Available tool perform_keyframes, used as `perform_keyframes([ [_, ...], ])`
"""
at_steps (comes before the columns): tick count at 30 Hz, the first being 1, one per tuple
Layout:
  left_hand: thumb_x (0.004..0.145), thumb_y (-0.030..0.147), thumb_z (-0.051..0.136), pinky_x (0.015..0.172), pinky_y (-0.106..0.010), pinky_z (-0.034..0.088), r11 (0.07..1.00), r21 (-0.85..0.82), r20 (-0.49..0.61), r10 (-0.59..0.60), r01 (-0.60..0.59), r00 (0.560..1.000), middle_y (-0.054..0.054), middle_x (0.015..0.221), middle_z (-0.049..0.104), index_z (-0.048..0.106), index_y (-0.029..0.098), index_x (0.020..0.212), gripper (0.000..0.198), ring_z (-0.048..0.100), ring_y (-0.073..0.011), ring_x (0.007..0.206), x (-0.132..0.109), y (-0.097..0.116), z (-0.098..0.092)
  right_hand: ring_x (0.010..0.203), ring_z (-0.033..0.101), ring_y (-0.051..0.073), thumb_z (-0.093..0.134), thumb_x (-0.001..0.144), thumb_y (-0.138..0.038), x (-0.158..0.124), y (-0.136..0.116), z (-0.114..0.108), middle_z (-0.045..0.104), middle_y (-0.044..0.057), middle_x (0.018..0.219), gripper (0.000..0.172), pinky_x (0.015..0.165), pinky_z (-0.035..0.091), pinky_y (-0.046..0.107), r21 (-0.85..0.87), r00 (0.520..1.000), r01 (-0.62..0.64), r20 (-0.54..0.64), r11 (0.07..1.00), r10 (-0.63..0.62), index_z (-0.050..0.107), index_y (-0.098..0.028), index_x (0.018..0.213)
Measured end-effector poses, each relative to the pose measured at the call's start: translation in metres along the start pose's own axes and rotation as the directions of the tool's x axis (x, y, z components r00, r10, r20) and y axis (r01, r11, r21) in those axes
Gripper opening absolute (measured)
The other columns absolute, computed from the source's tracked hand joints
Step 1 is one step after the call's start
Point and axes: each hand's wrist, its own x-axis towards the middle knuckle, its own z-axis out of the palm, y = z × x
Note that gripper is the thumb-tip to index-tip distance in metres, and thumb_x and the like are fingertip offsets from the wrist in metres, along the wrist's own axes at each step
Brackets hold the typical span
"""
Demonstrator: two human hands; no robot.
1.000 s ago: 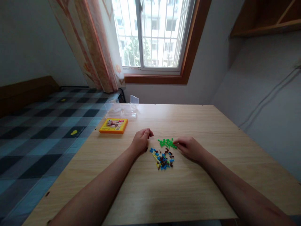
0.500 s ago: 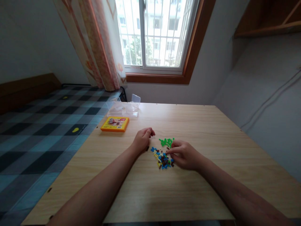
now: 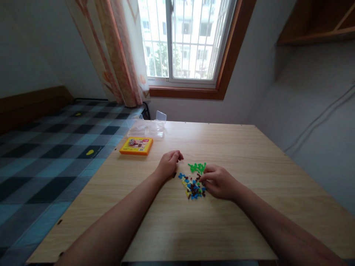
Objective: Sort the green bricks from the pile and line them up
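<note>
My right hand (image 3: 217, 181) is at the right edge of a mixed heap of small plastic toy bricks (image 3: 194, 189), coloured blue, brown and yellow. Its thumb and index finger are drawn together low over the pieces, and whatever lies between the tips is too small to make out. Just beyond those fingers is a group of bright green bricks (image 3: 197, 167). To the left of the heap my left hand (image 3: 168, 163) rests on the table with its fingers curled inward; the inside of that hand is hidden. A small dark piece or slot (image 3: 174, 175) shows beside its wrist.
A yellow-orange box (image 3: 136, 146) with a printed top lies on the left of the wooden table (image 3: 222, 144). Behind it stands clear plastic packaging (image 3: 146, 128). A bed with a checked cover (image 3: 55, 155) borders the table's left side; a window is at the back.
My right hand's fingertips have shifted slightly right, away from the middle of the heap. My left hand has stayed in place on the table.
</note>
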Motion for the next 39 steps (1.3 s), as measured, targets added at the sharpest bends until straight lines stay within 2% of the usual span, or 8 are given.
perform_keyframes([
  [16,0.091,0.047,0.037,0.069,-0.032,0.047,1.0,0.013,0.01,0.003,-0.003,1.0,-0.005,0.07,0.065,0.064,0.019,0.071,0.044,0.058,-0.0194,0.07,-0.0003,0.0012,-0.0008,0.085,0.06,0.018,0.063,0.091,-0.021,0.0011,0.0015,0.0024,0.068,0.005,0.088,0.011,0.076,0.044,0.029,-0.055,0.998,-0.027,0.061,0.998,0.031,0.074,-0.024,0.093],
  [24,0.09,0.046,0.037,0.069,-0.033,0.047,1.0,0.025,-0.003,0.011,-0.011,1.0,-0.005,0.07,0.066,0.065,0.019,0.07,0.044,0.06,-0.0198,0.07,0.0003,0.0041,-0.0004,0.082,0.059,0.018,0.068,0.084,-0.017,0.0048,-0.0056,0.002,0.067,0.003,0.081,0.007,0.073,0.043,0.028,-0.094,0.995,-0.072,0.059,0.993,0.077,0.073,-0.022,0.084],
  [31,0.09,0.047,0.037,0.068,-0.032,0.047,0.999,0.035,-0.005,0.015,-0.015,1.0,-0.005,0.07,0.065,0.065,0.019,0.07,0.044,0.06,-0.0196,0.07,0.0007,0.0024,-0.0003,0.081,0.059,0.018,0.069,0.083,-0.017,0.0058,-0.0055,0.0033,0.068,0.002,0.081,0.011,0.073,0.042,0.028,-0.077,0.992,-0.095,0.073,0.993,0.1,0.075,-0.024,0.088],
  [36,0.091,0.046,0.037,0.069,-0.033,0.047,0.999,0.036,0.0,0.014,-0.014,1.0,-0.005,0.07,0.065,0.064,0.019,0.07,0.044,0.06,-0.0196,0.07,0.0012,0.0025,-0.0011,0.082,0.059,0.017,0.068,0.082,-0.014,0.0075,-0.0073,0.0061,0.068,0.002,0.08,0.013,0.075,0.042,0.029,-0.047,0.994,-0.095,0.054,0.994,0.097,0.075,-0.024,0.085],
  [39,0.09,0.046,0.037,0.069,-0.033,0.048,0.999,0.037,0.002,0.012,-0.012,1.0,-0.005,0.07,0.066,0.065,0.019,0.07,0.044,0.06,-0.0196,0.07,0.0014,0.0022,-0.0013,0.08,0.06,0.017,0.069,0.082,-0.014,0.0072,-0.0053,0.0013,0.068,0.003,0.079,0.011,0.074,0.043,0.028,-0.007,0.993,-0.115,-0.005,0.993,0.115,0.075,-0.023,0.083],
])
